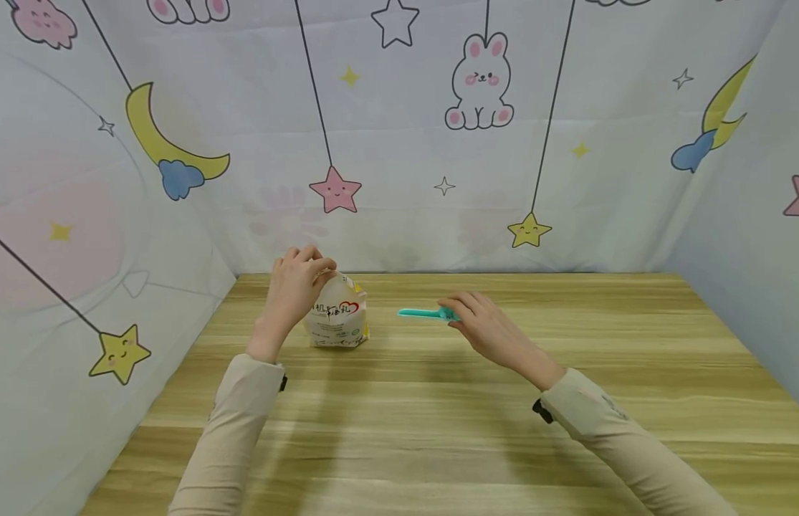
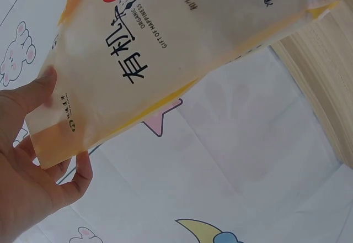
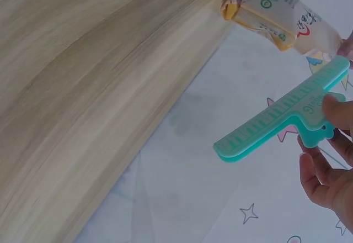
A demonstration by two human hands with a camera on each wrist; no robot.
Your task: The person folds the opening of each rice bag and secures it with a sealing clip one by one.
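My left hand (image 1: 298,283) pinches the top edge of a pale milk bag (image 1: 337,315) with printed lettering and a red heart. In the left wrist view, the thumb lies on the front of the milk bag (image 2: 160,44) and the fingers are behind it. The bag stands upright on the table. Apart from it to the right, my right hand (image 1: 492,333) holds a teal bag clip (image 1: 421,313) in the air. The right wrist view shows thumb and fingers pinching the handle of the bag clip (image 3: 281,113), its long ruler-marked bar pointing away from the hand.
Under both hands is a wood-grain table (image 1: 399,430). White fabric (image 1: 405,129) printed with stars, moons and rabbits hangs behind the table and along its sides. A small black item (image 1: 542,411) shows at the right sleeve cuff.
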